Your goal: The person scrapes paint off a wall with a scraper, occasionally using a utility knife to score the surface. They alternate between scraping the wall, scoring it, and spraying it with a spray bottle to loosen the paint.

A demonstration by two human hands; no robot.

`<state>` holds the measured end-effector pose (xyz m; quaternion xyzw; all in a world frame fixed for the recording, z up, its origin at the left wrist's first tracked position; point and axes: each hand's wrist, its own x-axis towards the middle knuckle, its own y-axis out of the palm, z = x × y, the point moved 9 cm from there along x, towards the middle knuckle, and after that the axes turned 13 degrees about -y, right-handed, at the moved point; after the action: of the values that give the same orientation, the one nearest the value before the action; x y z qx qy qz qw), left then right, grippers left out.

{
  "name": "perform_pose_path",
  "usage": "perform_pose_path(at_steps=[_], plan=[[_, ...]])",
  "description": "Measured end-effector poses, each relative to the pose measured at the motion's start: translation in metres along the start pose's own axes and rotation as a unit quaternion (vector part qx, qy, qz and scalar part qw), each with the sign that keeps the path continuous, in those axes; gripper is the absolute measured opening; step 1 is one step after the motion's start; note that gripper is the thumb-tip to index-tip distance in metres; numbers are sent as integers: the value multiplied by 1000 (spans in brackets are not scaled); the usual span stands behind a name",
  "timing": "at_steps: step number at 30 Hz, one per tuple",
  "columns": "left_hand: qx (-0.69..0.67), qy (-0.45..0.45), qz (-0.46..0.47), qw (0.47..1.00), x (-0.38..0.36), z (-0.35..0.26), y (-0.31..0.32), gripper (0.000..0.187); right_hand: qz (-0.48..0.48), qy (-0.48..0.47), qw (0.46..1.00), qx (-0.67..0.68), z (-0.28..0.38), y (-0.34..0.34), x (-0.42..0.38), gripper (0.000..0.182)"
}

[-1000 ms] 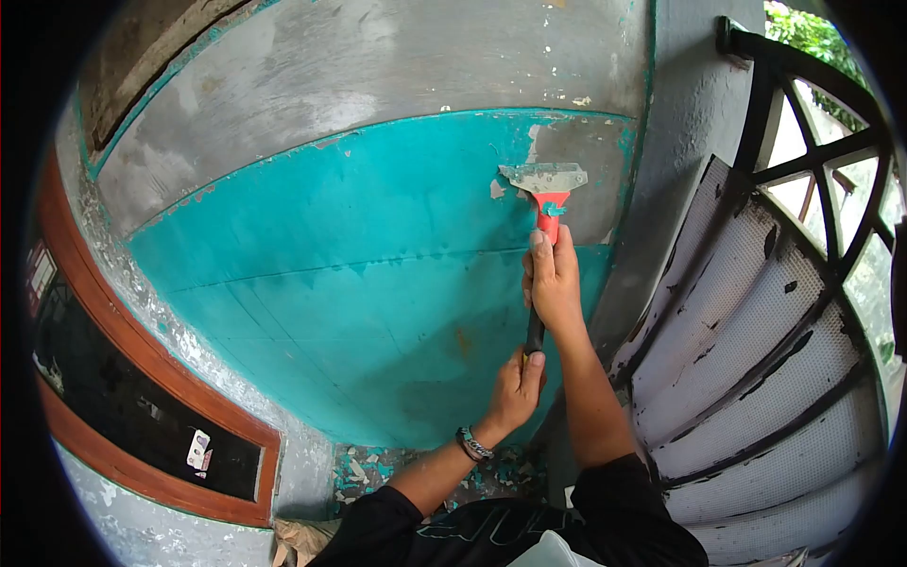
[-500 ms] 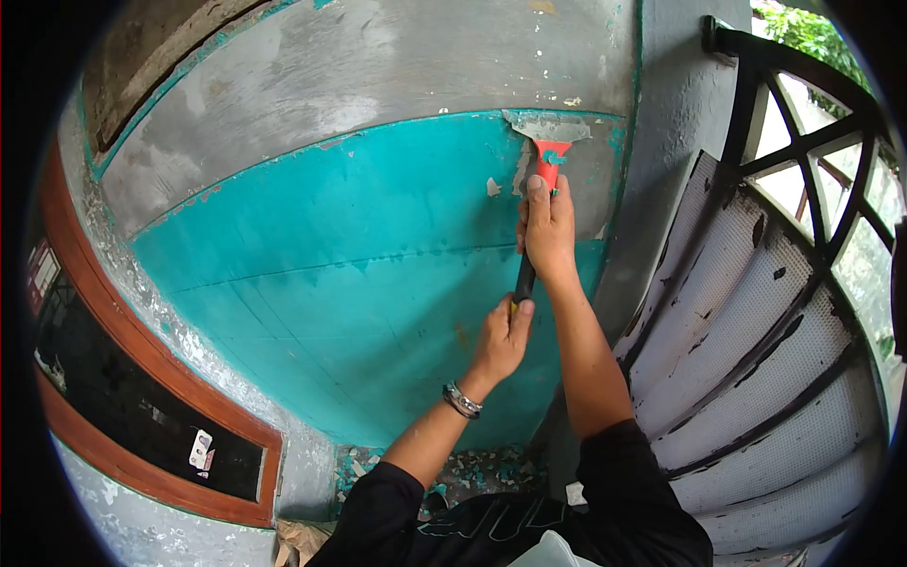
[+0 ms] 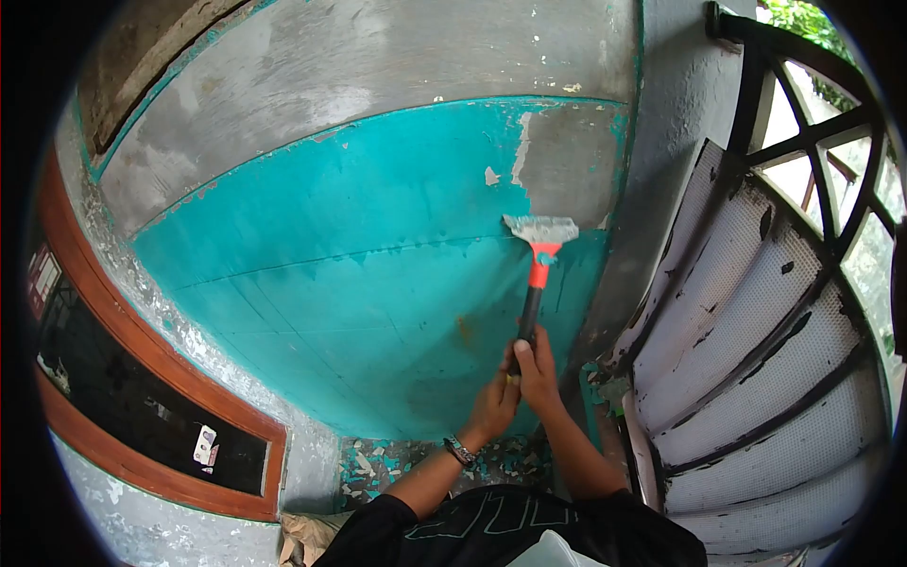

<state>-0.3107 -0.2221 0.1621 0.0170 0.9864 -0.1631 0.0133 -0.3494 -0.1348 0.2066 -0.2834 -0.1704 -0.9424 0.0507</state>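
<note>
A paint scraper (image 3: 536,267) with a wide grey blade, a red neck and a black handle rests against a teal-painted wall panel (image 3: 359,283). Its blade sits at the lower edge of a bare grey scraped patch (image 3: 567,161). My left hand (image 3: 494,404), with a bracelet on the wrist, and my right hand (image 3: 540,370) are both clasped around the bottom end of the black handle, close together.
Bare grey plaster (image 3: 378,66) runs above the teal panel. A wood-framed dark window (image 3: 142,397) lies at the left. White perforated stair treads (image 3: 756,312) with a black railing (image 3: 803,123) curve at the right. Paint flakes (image 3: 378,468) litter the floor below.
The scraper has come down from the top edge of the teal panel to its middle. My right hand slid from the red neck down the handle to join the left hand.
</note>
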Motion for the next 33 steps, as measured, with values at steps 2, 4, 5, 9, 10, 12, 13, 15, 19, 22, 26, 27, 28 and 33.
perform_pose_path(at_steps=[2, 4, 5, 9, 10, 12, 13, 15, 19, 22, 26, 27, 28, 33], plan=[[24, -51, 72, 996, -1, 17, 8, 39, -8, 17, 1000, -2, -6, -21, -20, 46], [98, 68, 52, 991, -3, 0, 0, 43, -17, 32, 999, -4, -7, -40, -29, 46], [99, 65, 52, 992, 4, -4, -1, 43, -10, 35, 999, -13, -4, -46, -33, 47], [-217, 120, 41, 968, 38, -75, -6, 36, 27, 43, 997, -59, 10, -52, -45, 47], [-220, 117, 41, 968, 44, -83, 3, 36, 27, 47, 997, -61, 10, -52, -48, 47], [-246, 95, 106, 959, 54, -98, 32, 30, 27, 49, 997, -47, 8, -53, -58, 45], [-248, 97, 107, 958, 57, -108, 41, 30, 27, 47, 997, -49, 7, -60, -61, 45], [-338, 89, 48, 936, 63, -122, 37, 27, 45, 88, 995, -31, -3, -73, -76, 40], [-380, 139, 40, 914, 91, -141, 45, 28, 10, 87, 990, -114, -4, -140, -96, 31], [-402, 151, 142, 892, 94, -147, 73, 30, -34, 94, 988, -120, -9, -180, -110, 36], [-423, 140, 165, 880, 101, -133, 91, 29, -74, 87, 989, -92, -15, -184, -108, 40], [-411, 141, 144, 889, 104, -131, 89, 28, -70, 86, 990, -86, -18, -177, -101, 41], [-398, 138, 122, 899, 105, -127, 86, 27, -68, 88, 991, -77, -20, -170, -97, 41], [-394, 138, 107, 902, 114, -123, 87, 27, -40, 88, 989, -115, -30, -167, -74, 40]])
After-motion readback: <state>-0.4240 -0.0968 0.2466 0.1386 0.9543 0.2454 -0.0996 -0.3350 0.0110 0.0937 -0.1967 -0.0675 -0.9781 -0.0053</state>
